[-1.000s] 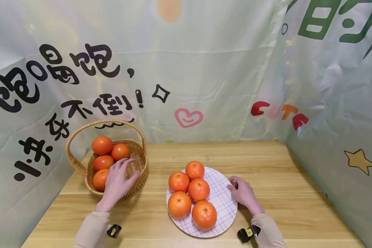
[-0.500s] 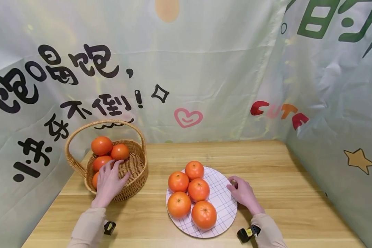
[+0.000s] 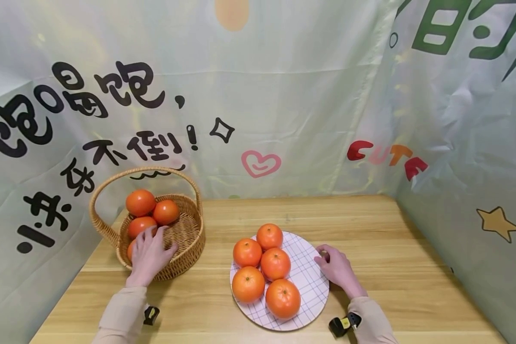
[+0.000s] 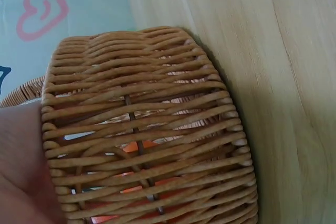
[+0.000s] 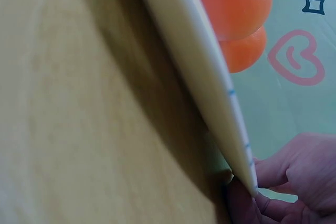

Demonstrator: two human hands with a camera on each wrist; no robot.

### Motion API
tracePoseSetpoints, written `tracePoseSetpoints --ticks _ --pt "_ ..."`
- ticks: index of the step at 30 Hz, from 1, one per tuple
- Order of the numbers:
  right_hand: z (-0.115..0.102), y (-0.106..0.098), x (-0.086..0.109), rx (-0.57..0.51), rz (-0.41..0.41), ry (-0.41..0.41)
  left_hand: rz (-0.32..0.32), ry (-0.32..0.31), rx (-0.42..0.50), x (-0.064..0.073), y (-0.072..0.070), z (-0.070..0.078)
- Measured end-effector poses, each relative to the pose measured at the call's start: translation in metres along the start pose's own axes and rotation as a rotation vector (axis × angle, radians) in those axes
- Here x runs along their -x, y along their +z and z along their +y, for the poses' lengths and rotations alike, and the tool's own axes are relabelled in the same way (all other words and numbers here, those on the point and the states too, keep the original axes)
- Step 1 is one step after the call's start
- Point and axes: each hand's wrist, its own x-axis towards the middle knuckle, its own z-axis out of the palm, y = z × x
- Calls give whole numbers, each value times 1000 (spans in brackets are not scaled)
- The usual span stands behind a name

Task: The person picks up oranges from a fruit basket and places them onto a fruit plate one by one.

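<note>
Plate with five orange fruits midway between table's side edges, my right hand pinching right rim. My left hand over front fruit in basket, cannot tell if gripping; three more fruits behind, toward table's back left corner.

The brown wicker basket is standing upright, its handle arching above. Four glossy orange fruits are lying inside, towards its left; the left hand is partly covering the nearest, and whether it is touching it is hard to tell. To the basket's right, the round white plate with its blue grid is resting flat, bearing five more fruits, mostly on its left half. The right hand is pinching its right rim.
</note>
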Motion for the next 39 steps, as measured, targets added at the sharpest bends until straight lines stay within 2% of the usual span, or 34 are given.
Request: tracePoseSetpoints --ticks 5,13,23,31,39 --pt "0 0 0 -2 0 0 -4 -19 -18 0 -1 -4" --pt "-1 1 0 1 1 6 -61 -83 -34 -1 -2 -9" --pt "-1 1 -1 -2 -1 14 -74 -134 24 -2 2 -12" --pt "-1 1 0 -6 -9 23 -108 -131 18 -4 3 -15" --pt "-1 0 1 -7 -1 7 -110 -135 18 -5 5 -16"
